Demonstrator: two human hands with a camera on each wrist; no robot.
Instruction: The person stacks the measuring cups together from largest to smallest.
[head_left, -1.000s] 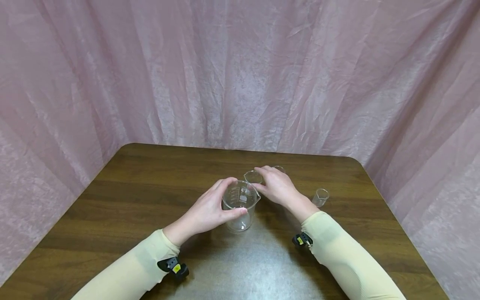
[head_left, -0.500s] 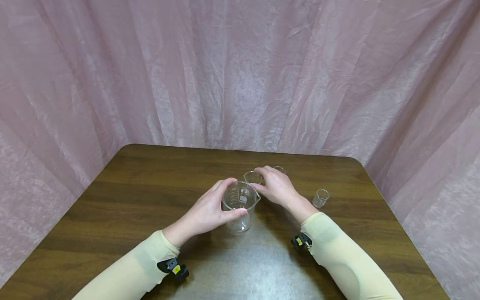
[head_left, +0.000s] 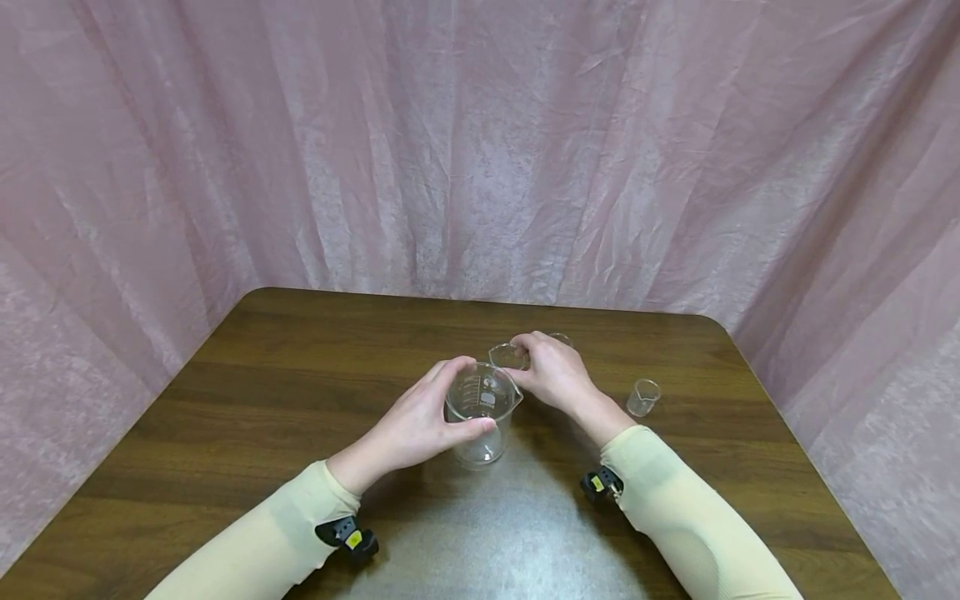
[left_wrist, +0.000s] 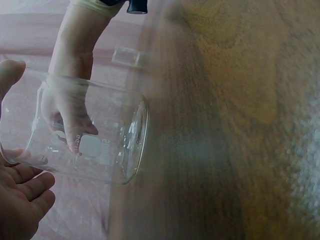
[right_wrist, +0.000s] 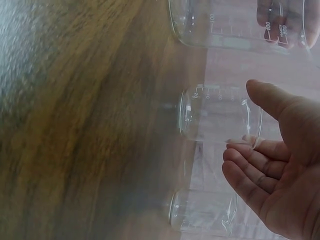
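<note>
Your left hand [head_left: 420, 417] clamps its grip on the rim of the large clear glass beaker with white markings [head_left: 483, 450], thumb nearest you and fingers opposite, likely to steady its wide body. Your right hand [head_left: 555, 372] grips the medium clear glass beaker [head_left: 507, 358] from above, a hold that seems suited to its narrower mouth. Both beakers appear upright on the brown wooden desk [head_left: 315, 358]. The small clear glass beaker [head_left: 642, 398] stands right of that hand; a partly hidden clear glass vessel [head_left: 561, 339] shows behind it.
</note>
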